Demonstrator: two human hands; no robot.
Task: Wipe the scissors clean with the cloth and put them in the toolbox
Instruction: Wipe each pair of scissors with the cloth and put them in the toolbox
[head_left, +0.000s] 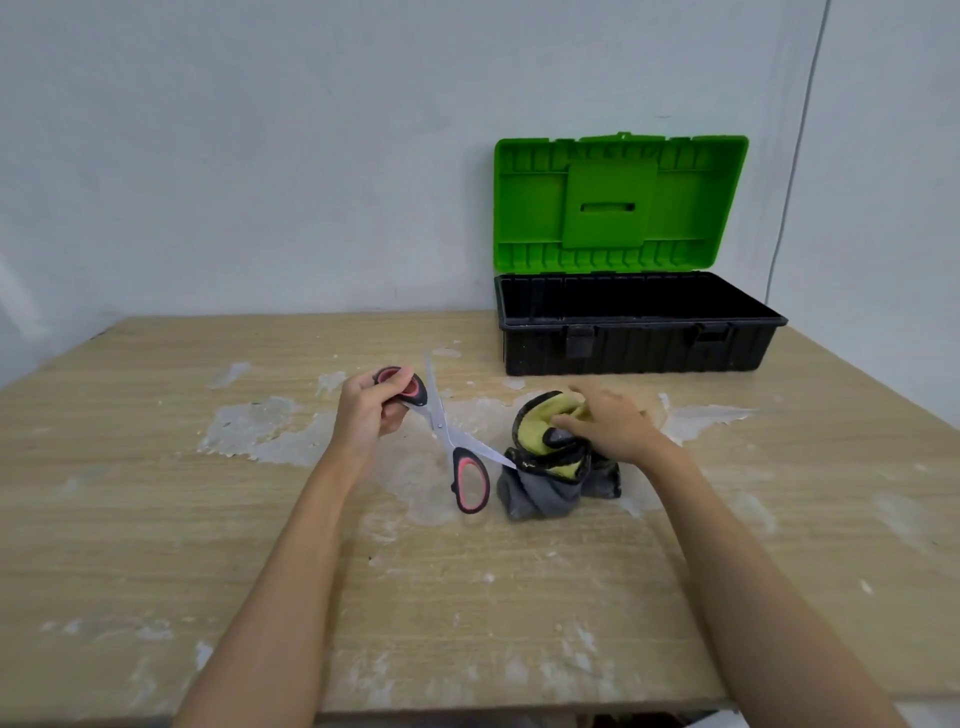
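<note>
My left hand (370, 410) grips one black-and-pink handle of the scissors (447, 434), which are spread wide open above the table. One blade points up and away; the other blade's tip touches the cloth. The second handle hangs low near the table. The cloth (550, 457), yellow and grey with a dark edge, is bunched up just right of the scissors. My right hand (608, 423) rests on top of the cloth with its fingers curled into the folds. The toolbox (634, 345), black with a green lid standing open, sits at the back right against the wall.
The wooden table (156, 493) is marked with white dried patches around the middle. A grey wall rises right behind the table and the toolbox. A thin cable (795, 156) runs down the wall to the right of the lid.
</note>
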